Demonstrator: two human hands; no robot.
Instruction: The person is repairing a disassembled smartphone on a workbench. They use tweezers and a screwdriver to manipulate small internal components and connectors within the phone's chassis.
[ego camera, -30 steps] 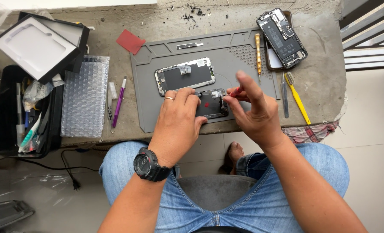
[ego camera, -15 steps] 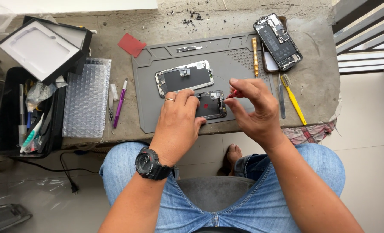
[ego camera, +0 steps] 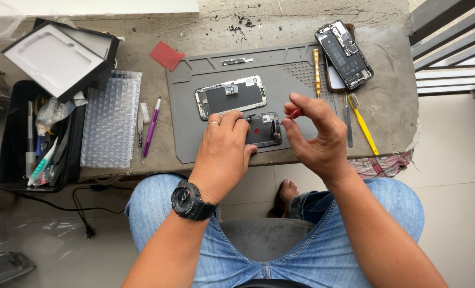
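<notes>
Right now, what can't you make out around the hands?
Head view only:
- Tip of the red-handled tool: too small, hidden by right hand fingers.
- Near half of the small dark phone part: covered by left hand.
- Contents of the black tool tray: jumbled, too small.

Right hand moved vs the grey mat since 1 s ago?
No. The right hand stays over the grey mat's right half, beside the small phone part.
</notes>
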